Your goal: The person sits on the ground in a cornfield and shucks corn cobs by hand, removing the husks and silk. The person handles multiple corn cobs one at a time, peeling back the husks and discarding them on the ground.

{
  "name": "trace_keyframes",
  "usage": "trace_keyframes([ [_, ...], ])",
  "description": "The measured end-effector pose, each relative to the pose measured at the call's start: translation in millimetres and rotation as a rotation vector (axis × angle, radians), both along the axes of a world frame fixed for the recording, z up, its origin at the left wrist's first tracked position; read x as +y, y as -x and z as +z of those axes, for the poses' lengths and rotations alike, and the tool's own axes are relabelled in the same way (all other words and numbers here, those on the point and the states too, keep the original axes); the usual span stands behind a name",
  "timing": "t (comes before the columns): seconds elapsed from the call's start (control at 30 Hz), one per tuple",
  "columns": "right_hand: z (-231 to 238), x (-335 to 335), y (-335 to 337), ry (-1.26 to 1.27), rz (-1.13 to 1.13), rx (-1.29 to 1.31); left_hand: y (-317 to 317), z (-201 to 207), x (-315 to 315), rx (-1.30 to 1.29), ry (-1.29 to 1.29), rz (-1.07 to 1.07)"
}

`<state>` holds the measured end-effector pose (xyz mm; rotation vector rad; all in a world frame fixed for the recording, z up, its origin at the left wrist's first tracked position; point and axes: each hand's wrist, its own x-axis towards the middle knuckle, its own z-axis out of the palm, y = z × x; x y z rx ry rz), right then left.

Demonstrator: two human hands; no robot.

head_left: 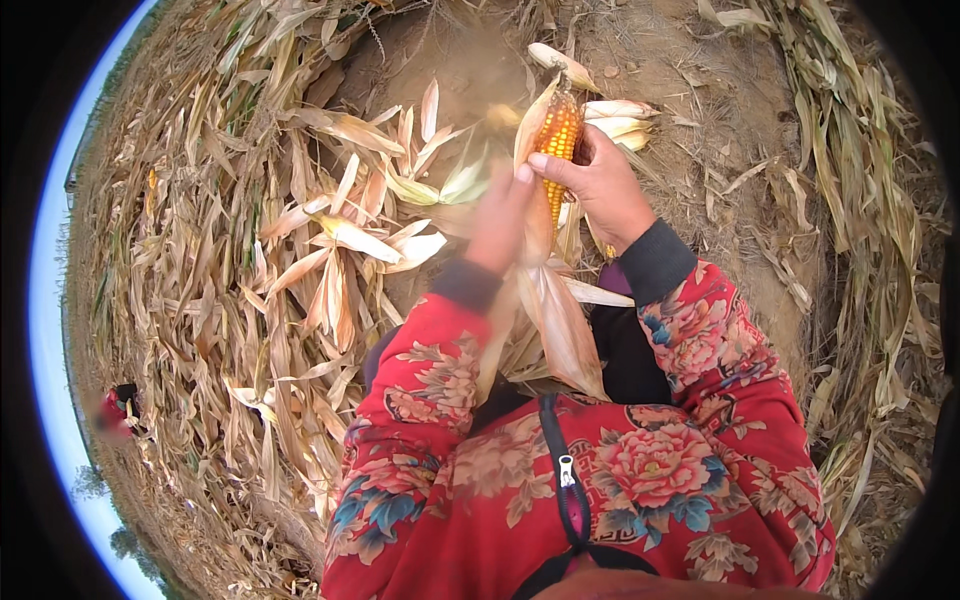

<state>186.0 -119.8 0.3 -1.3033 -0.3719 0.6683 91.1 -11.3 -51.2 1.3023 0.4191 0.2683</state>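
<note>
In front of me, an ear of corn (pixel 562 130) stands tip up, its yellow-orange kernels bare along the right side. My right hand (pixel 605 190) is closed round it, the thumb lying across the kernels. A pale dry husk leaf (pixel 537 220) still covers the ear's left side. Close against that leaf is my left hand (pixel 500 215), smeared by motion, so its fingers and any grip cannot be made out. Peeled husk leaves (pixel 560 325) hang down from the base of the ear toward my lap.
Unhusked or partly husked ears (pixel 622 120) lie just beyond my right hand. Empty-looking open husks (pixel 355 235) are scattered to the left. Dry corn stalks (pixel 200 280) cover the ground on the left, with another row (pixel 865 200) at right. A distant person (pixel 118 408) is at far left.
</note>
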Motion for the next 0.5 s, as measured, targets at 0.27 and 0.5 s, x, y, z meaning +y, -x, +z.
trace_keyframes([
  [0.27, 4, -1, 0, -0.127, 0.021, 0.148, 3, -6, -1, -0.078, 0.018, 0.076],
  [0.5, 0, 0, -3, -0.176, 0.037, 0.135, 1, 13, -4, -0.094, 0.165, 0.155],
])
